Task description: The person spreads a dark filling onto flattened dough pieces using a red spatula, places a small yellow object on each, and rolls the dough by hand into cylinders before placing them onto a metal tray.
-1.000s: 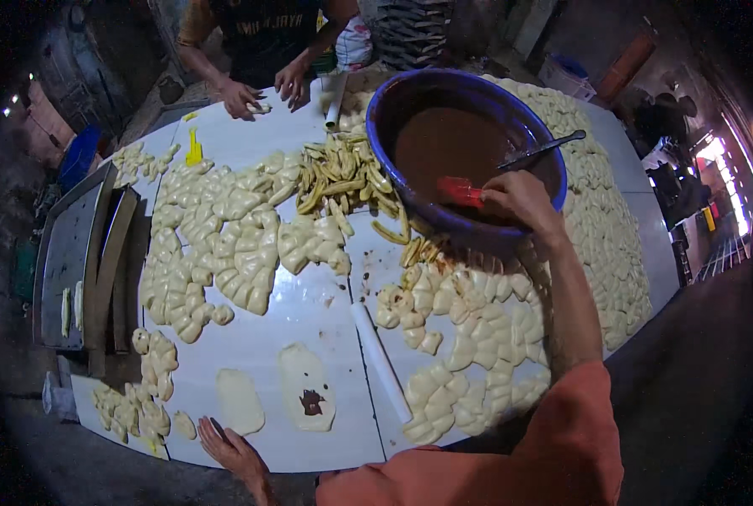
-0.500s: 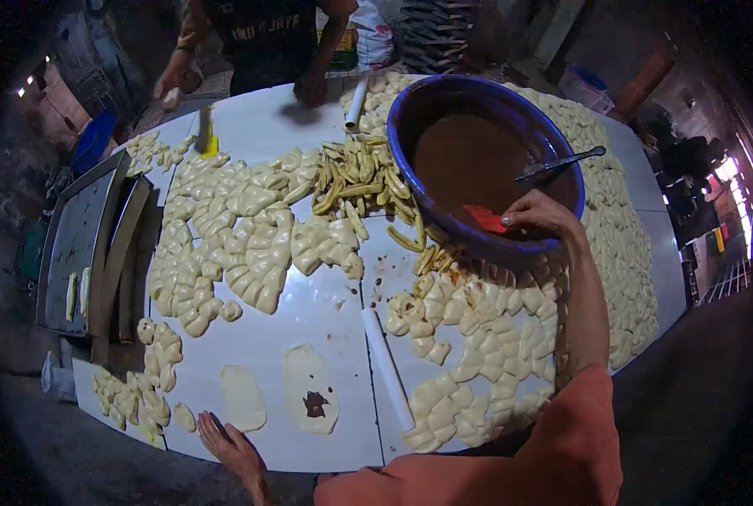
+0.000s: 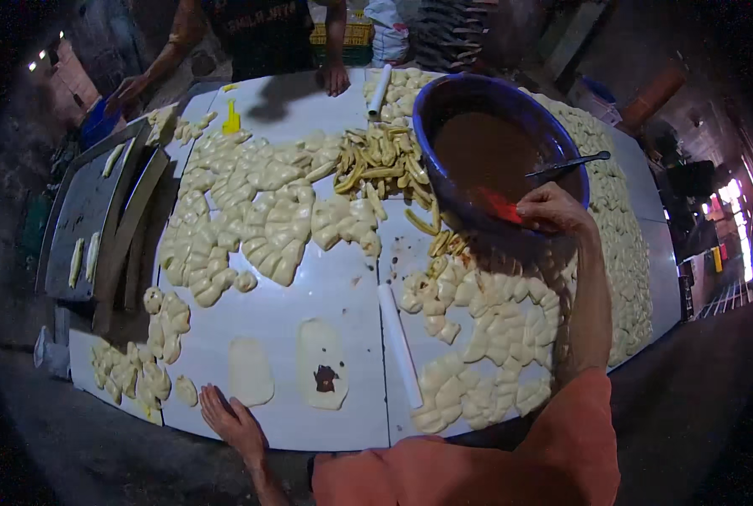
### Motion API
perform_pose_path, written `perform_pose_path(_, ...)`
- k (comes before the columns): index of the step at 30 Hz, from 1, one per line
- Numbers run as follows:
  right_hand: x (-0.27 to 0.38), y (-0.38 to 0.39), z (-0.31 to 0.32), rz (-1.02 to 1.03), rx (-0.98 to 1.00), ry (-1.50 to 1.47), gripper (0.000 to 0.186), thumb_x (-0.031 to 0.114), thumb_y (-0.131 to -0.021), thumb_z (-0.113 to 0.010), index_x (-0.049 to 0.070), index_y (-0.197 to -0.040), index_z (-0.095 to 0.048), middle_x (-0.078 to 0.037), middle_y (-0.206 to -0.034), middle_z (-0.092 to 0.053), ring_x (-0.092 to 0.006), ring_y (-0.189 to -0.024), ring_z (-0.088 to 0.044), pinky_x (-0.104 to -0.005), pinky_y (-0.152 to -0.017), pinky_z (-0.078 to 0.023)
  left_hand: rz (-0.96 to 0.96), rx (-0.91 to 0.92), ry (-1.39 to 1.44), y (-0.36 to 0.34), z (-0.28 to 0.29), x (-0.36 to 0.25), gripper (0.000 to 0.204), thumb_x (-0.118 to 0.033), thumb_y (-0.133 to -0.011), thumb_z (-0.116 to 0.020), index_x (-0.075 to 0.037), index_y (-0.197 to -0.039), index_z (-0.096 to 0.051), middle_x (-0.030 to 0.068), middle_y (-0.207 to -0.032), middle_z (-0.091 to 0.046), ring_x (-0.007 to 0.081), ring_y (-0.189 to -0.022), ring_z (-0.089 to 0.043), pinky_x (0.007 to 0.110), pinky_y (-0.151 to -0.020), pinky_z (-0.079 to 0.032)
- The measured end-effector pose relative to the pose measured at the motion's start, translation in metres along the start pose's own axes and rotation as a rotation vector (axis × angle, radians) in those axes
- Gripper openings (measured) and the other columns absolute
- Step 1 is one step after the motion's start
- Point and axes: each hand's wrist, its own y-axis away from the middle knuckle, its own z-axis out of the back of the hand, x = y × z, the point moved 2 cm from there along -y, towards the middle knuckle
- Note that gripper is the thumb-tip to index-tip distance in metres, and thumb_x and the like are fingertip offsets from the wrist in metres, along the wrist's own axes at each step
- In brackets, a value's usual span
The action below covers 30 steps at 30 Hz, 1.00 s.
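Note:
My right hand point(image 3: 552, 211) grips a red scraper point(image 3: 496, 201) at the near rim of a large blue tub point(image 3: 428, 139) of brown, thick liquid; a dark long-handled utensil point(image 3: 569, 165) rests across its right side. My left hand point(image 3: 233, 422) lies open on the white table's near edge, beside a flattened oval of pale dough point(image 3: 251, 371). A second flattened dough oval point(image 3: 315, 333) carries a dark brown blob point(image 3: 326, 379). A white rolling pin point(image 3: 400, 346) lies right of it, and peeled bananas point(image 3: 376, 160) are heaped left of the tub.
Dough pieces point(image 3: 271, 236) cover several areas. Metal trays point(image 3: 81, 244) with a few pale rolls stand at left. A co-worker's hands point(image 3: 336, 78) are across the table, near a yellow scraper point(image 3: 230, 118) and another white pipe-like pin point(image 3: 380, 88). Stacked dark trays point(image 3: 448, 29) stand behind.
The view has shifted slightly. My right hand still holds the red scraper at the tub. The co-worker's hand, earlier holding a pale piece, has moved left toward the trays, where another roll now lies.

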Motion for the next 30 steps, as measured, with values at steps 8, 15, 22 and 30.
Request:
perform_pose_path(8, 0.081, 0.028, -0.139, 0.252, 0.149, -0.067, 0.033, 0.03, -0.088, -0.079, -0.001, -0.099, -0.078, 0.001, -0.066, -0.063, -0.0047, -0.056, -0.052, -0.0238, -0.05, -0.038, -0.012, -0.044, 0.069, -0.002, 0.003, 0.014, 0.056, -0.016, -0.099, -0.056, 0.001, -0.151, -0.043, 0.0214, -0.157, -0.042, 0.0373, -0.15, -0.033, 0.055, -0.124, -0.017)
perform_pose_path(15, 0.139, 0.045, -0.315, 0.564, 0.327, 0.238, 0.026, 0.023, -0.091, -0.077, 0.001, -0.104, -0.078, -0.012, -0.081, -0.075, -0.0164, -0.063, -0.067, -0.0294, -0.061, -0.052, 0.012, -0.049, 0.135, -0.001, 0.003, 0.012, 0.058, -0.018, -0.099, -0.056, -0.003, -0.153, -0.043, 0.0176, -0.157, -0.044, 0.0344, -0.15, -0.034, 0.057, -0.124, -0.017)
perform_pose_path(22, 0.159, 0.068, -0.413, 0.926, 0.08, 0.633, 0.015, 0.021, -0.091, -0.072, 0.012, -0.104, -0.075, -0.007, -0.08, -0.07, -0.0255, -0.07, -0.069, -0.0386, -0.061, -0.053, -0.015, -0.052, 0.171, -0.001, 0.003, 0.008, 0.061, -0.017, -0.096, -0.06, -0.006, -0.154, -0.042, 0.0165, -0.158, -0.043, 0.0339, -0.15, -0.034, 0.058, -0.124, -0.017)
perform_pose_path(30, 0.168, 0.096, -0.421, 0.952, -0.111, 0.814, 0.025, 0.02, -0.077, -0.077, 0.015, -0.099, -0.068, -0.004, -0.073, -0.061, -0.0236, -0.065, -0.064, -0.039, -0.055, -0.047, -0.031, -0.028, 0.198, -0.002, 0.003, 0.012, 0.061, -0.019, -0.095, -0.061, -0.006, -0.152, -0.044, 0.0153, -0.156, -0.045, 0.0329, -0.15, -0.034, 0.058, -0.124, -0.014)
